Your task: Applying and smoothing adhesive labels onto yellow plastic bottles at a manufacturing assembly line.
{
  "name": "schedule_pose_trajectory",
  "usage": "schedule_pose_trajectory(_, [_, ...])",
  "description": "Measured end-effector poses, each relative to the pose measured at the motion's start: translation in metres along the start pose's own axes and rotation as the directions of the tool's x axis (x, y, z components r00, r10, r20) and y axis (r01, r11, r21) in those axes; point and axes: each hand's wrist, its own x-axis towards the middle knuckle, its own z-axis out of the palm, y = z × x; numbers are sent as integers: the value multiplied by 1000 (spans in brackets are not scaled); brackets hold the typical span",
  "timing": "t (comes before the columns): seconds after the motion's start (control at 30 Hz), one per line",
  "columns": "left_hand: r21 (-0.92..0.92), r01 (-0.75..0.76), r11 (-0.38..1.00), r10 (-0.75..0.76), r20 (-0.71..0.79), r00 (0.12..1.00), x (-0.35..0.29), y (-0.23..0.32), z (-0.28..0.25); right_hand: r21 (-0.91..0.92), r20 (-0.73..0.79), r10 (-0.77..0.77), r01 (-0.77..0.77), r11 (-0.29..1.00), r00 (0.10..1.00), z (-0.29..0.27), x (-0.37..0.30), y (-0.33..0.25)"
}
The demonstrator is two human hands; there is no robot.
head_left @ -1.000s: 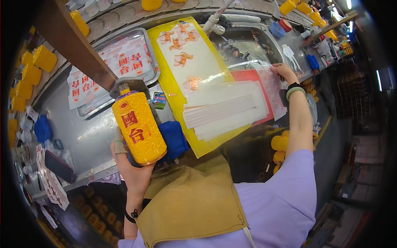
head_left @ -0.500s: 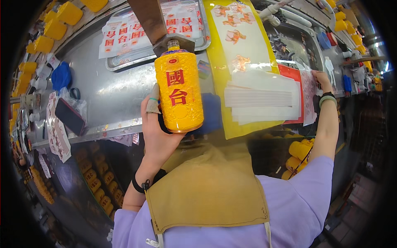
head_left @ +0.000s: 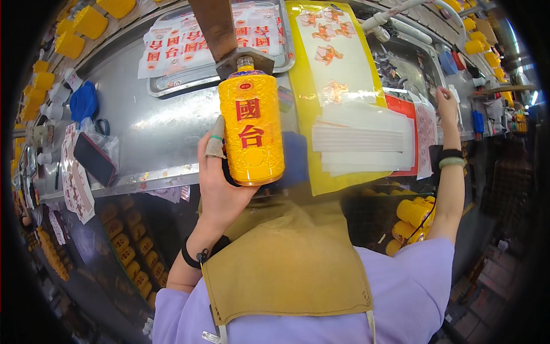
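Observation:
My left hand (head_left: pixel 220 183) grips a yellow embossed bottle (head_left: pixel 251 129) with red characters, held upright in front of my chest over the edge of a steel worktable (head_left: pixel 149 135). The thumb wears a grey fingertip cover. My right hand (head_left: pixel 446 103) is stretched far to the right, fingers at the red-patterned label sheets (head_left: pixel 425 135) by the table's right side. Whether it pinches a sheet is not visible. A stack of white paper strips (head_left: pixel 361 140) lies on a yellow backing sheet (head_left: pixel 338 63) between the hands.
A steel tray (head_left: pixel 189 49) of red-and-white labels sits at the back. A brown beam (head_left: pixel 215 26) hangs above the bottle. Yellow caps (head_left: pixel 86 23) line the far left, more yellow bottles (head_left: pixel 412 212) stand below right. A phone (head_left: pixel 94 159) lies left.
The bottle in my left hand has come up and toward the middle of the view. My right hand has slid further right, off the white strips toward the red-patterned sheets.

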Motion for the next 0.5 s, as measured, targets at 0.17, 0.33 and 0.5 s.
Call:
schedule_pose_trajectory(0.17, [-14,-43,999,45,129,991,8,7,-21,536,303,-212,18,844,929,5,-178,-226])
schedule_pose_trajectory(0.33, [-194,-177,965,175,-28,984,19,27,-30,751,467,-441,-81,656,766,9,-295,-336])
schedule_pose_trajectory(0.5, [-499,-4,867,57,92,994,21,39,-8,802,561,-422,-341,490,712,30,-339,-364])
